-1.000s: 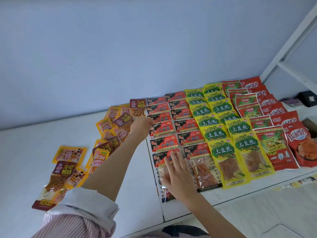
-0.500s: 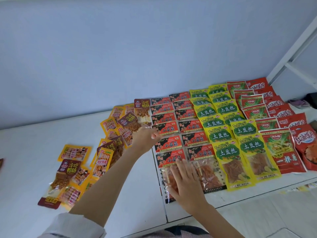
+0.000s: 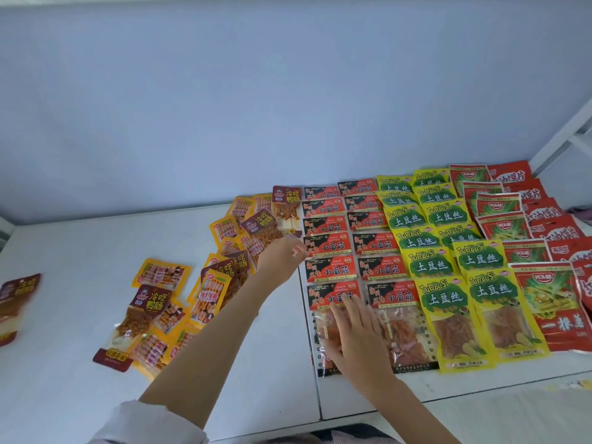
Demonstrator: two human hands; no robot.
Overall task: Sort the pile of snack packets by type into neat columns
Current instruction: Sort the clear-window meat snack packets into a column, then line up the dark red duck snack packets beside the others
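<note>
Sorted columns fill the right of the white table (image 3: 80, 251): two of red-and-black packets (image 3: 326, 245), two of yellow-and-green packets (image 3: 429, 264), one of red-and-green packets (image 3: 551, 302) and one of red packets (image 3: 544, 213). A loose pile of orange sausage packets (image 3: 161, 274) and maroon packets (image 3: 150, 299) lies to the left. One maroon packet (image 3: 286, 203) lies at the head of the red-and-black columns. My left hand (image 3: 280, 257) has its curled fingers at the left edge of a red-and-black packet. My right hand (image 3: 355, 334) lies flat, fingers spread, on the nearest red-and-black packet (image 3: 333, 296).
Another maroon packet (image 3: 17, 302) lies alone at the far left edge. A seam (image 3: 315, 379) splits the table top. A blue wall (image 3: 288, 91) stands behind and a white frame (image 3: 563, 142) rises at the right. The table's front edge runs close to my arms.
My left hand has drawn back from the maroon packets at the far end to the left edge of the red-and-black column. My right hand stays flat on the nearest packet.
</note>
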